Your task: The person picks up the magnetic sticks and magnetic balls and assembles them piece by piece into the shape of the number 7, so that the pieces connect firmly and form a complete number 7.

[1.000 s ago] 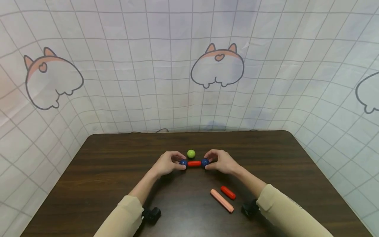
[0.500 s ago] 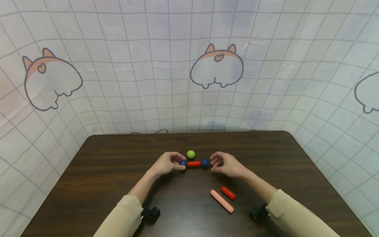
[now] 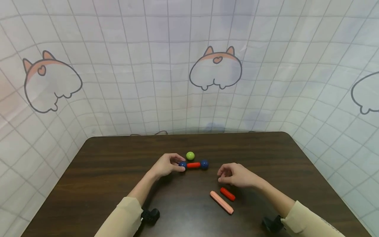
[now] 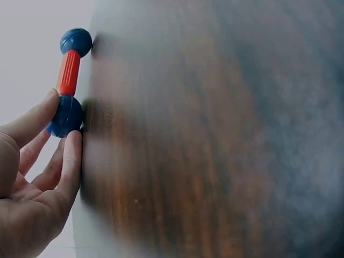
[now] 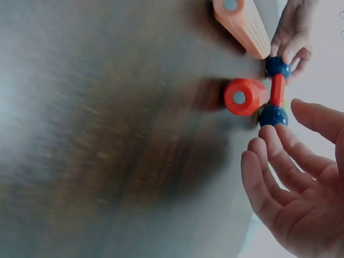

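Note:
A short red rod (image 3: 193, 165) lies between two dark blue balls, joined end to end like a dumbbell. My left hand (image 3: 165, 165) pinches the left blue ball (image 4: 67, 114) between thumb and fingers, low at the table surface. At the dumbbell's other end, the right blue ball (image 3: 204, 164) is untouched. My right hand (image 3: 238, 175) hovers to the right of it with nothing in its loosely bent fingers. Just below that hand lies a loose red rod (image 3: 227, 194), showing a round silvery disc in its end in the right wrist view. Beside it is a longer peach rod (image 3: 221, 202).
A small lime green ball (image 3: 190, 155) sits just behind the dumbbell. All of this is on a dark wood-grain table (image 3: 112, 184). A white gridded cloth (image 3: 142, 82) with cartoon drawings hangs around its far side and flanks.
My right hand has let go of the right blue ball and moved right and nearer to me, toward the loose red rod. The left hand keeps its pinch in place.

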A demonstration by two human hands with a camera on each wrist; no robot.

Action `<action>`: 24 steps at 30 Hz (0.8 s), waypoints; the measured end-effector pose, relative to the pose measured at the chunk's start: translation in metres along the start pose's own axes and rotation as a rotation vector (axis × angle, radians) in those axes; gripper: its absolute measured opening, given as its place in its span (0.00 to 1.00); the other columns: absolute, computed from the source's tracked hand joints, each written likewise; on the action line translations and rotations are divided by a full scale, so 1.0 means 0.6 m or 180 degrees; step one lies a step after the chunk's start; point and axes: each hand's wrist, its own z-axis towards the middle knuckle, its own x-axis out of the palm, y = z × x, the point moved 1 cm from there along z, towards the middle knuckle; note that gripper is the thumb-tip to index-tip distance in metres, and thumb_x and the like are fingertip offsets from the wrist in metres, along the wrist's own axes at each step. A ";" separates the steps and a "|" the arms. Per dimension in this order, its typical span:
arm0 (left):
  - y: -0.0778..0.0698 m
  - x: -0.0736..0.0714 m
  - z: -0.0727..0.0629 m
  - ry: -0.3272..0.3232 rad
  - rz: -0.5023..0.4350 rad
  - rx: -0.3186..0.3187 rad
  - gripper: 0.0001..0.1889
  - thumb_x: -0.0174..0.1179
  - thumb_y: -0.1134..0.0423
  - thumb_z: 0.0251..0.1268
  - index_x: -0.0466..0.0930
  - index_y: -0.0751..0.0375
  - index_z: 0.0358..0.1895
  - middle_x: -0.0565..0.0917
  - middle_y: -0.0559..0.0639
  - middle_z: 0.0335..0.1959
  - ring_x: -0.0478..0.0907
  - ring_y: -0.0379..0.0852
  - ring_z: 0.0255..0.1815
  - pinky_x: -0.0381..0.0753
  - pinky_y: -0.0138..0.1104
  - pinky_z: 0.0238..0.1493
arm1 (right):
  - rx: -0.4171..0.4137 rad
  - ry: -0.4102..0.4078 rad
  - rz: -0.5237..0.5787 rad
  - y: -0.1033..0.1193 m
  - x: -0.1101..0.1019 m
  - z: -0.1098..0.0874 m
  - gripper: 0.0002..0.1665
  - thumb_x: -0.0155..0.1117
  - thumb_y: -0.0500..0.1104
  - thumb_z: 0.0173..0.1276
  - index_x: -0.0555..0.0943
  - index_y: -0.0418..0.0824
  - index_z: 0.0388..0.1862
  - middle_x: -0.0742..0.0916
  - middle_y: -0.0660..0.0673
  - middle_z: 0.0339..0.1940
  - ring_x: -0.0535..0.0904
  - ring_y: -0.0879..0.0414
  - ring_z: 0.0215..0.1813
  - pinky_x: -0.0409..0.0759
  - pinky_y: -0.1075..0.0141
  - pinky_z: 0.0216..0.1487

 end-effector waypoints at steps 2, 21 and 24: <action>0.003 0.000 0.000 0.0017 -0.0010 0.0008 0.15 0.75 0.65 0.62 0.87 0.59 0.51 0.84 0.51 0.44 0.79 0.48 0.45 0.80 0.43 0.51 | 0.0025 0.0045 0.0054 -0.001 0.004 -0.008 0.11 0.67 0.44 0.74 0.82 0.37 0.48 0.84 0.48 0.33 0.78 0.55 0.30 0.79 0.64 0.32; 0.000 -0.002 -0.002 0.0038 0.0048 0.0009 0.15 0.76 0.64 0.61 0.87 0.59 0.50 0.83 0.51 0.46 0.79 0.49 0.47 0.79 0.45 0.53 | -0.0082 0.0001 0.0143 -0.005 0.021 -0.051 0.14 0.76 0.41 0.66 0.82 0.37 0.45 0.83 0.48 0.36 0.79 0.56 0.36 0.78 0.66 0.37; -0.001 -0.001 0.000 0.0045 0.0052 0.0008 0.15 0.75 0.64 0.61 0.87 0.58 0.50 0.84 0.50 0.46 0.79 0.49 0.48 0.79 0.46 0.54 | -0.0079 0.0021 0.0143 -0.004 0.020 -0.051 0.15 0.77 0.41 0.64 0.82 0.37 0.45 0.83 0.46 0.36 0.79 0.56 0.35 0.78 0.66 0.37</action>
